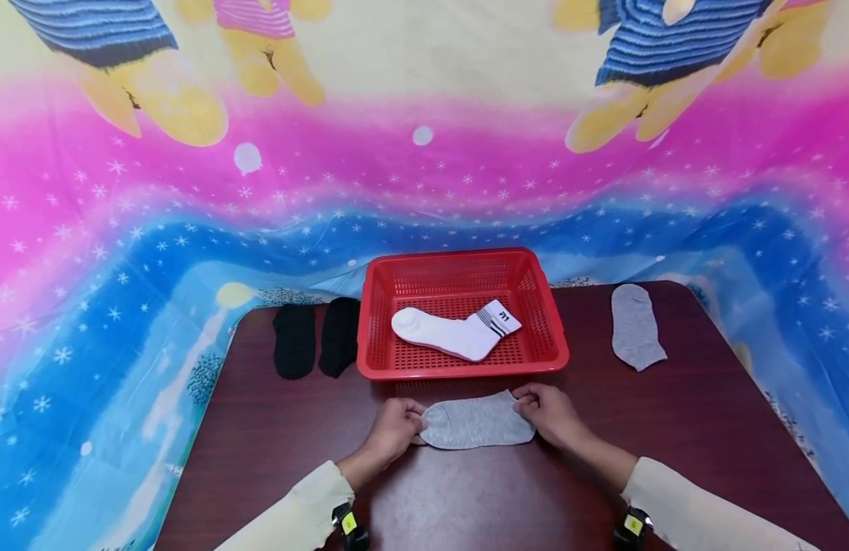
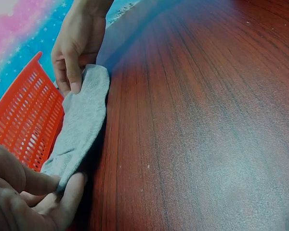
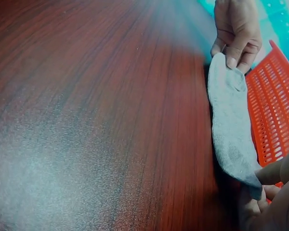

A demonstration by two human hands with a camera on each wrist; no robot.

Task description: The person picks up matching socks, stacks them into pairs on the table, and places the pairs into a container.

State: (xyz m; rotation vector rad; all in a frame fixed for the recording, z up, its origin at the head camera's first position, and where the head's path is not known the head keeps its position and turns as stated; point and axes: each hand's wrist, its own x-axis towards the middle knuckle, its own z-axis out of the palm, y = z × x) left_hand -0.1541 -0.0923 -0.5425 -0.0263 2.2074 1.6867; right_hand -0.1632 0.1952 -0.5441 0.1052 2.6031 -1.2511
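A light grey ankle sock [image 1: 474,422] is stretched out lengthwise between both hands, just in front of the red basket [image 1: 459,374]. My left hand [image 1: 391,430] pinches its toe end between thumb and fingers, as the left wrist view shows close up with the sock [image 2: 84,118] running away from the fingertips. At the cuff end, my right hand [image 1: 550,413] pinches the edge; in the right wrist view the thumb and fingers of that hand [image 3: 277,192] hold the cuff corner of the sock [image 3: 231,120]. Inside the basket lies a white sock [image 1: 441,330] with dark stripes at its cuff.
Two black socks [image 1: 294,341] lie side by side left of the basket. Another grey sock [image 1: 635,327] lies flat at the right rear of the dark wooden table [image 1: 287,474]. A colourful patterned cloth [image 1: 424,184] hangs behind and around the table.
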